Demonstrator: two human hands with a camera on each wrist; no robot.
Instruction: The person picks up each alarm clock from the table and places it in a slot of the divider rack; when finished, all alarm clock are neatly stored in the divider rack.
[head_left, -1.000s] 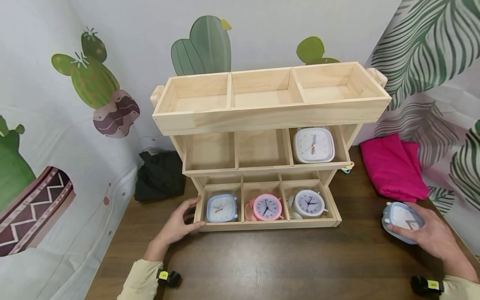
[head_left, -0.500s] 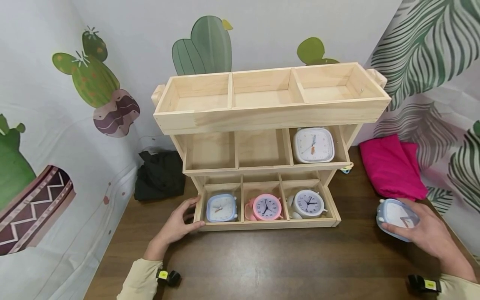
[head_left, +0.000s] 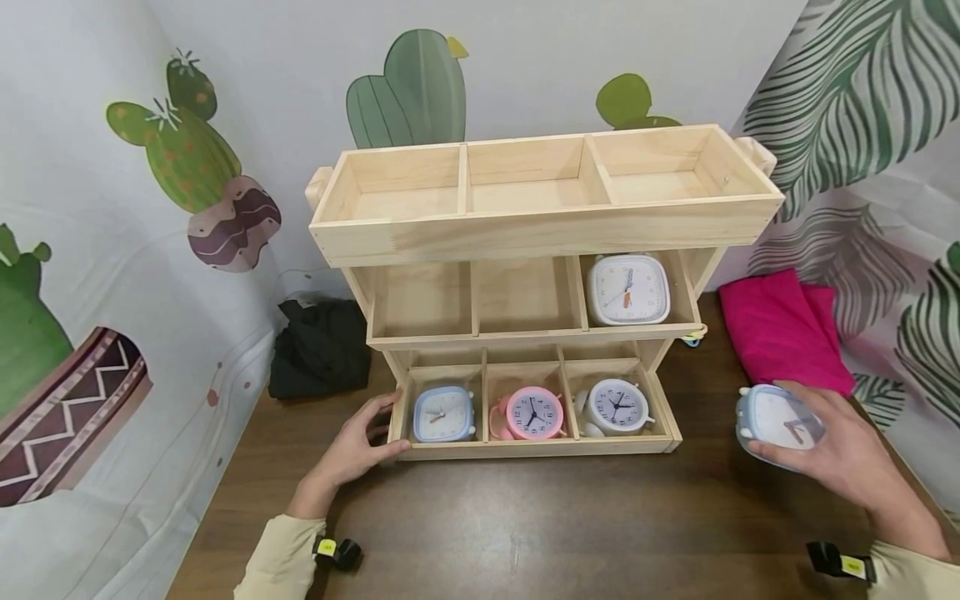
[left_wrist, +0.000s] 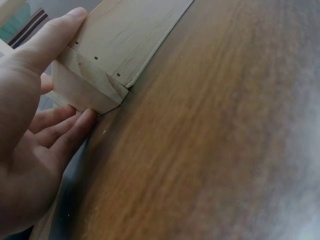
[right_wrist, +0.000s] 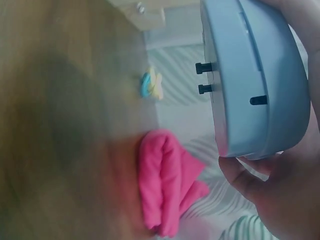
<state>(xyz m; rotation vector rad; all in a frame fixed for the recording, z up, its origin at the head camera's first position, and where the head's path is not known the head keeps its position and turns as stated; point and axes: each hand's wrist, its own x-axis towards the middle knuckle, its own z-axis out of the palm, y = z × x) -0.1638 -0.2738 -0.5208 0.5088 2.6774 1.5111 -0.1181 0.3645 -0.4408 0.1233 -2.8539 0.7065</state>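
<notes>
A three-tier wooden shelf (head_left: 547, 236) stands in the middle of the head view, each tier split into three compartments. My left hand (head_left: 352, 450) grips the left front corner of its bottom tray (head_left: 536, 451), thumb on the front and fingers around the side. Off to the right, my right hand (head_left: 847, 446) holds a light blue alarm clock (head_left: 776, 412) by its right side, face upward; the right wrist view shows the side of its casing (right_wrist: 245, 85). In the bottom tray sit a blue square clock (head_left: 443, 414), a pink round clock (head_left: 534, 412) and a pale round clock (head_left: 617, 407).
A white square clock (head_left: 628, 289) sits in the middle tier's right compartment. Magenta cloth (head_left: 780, 333) lies at the table's right, black cloth (head_left: 318, 350) left of the shelf. A small yellow and blue item (head_left: 695, 337) is beside the shelf's right side.
My right hand has moved left and slightly away from me, carrying the light blue alarm clock toward the shelf. My left hand has stayed on the tray corner.
</notes>
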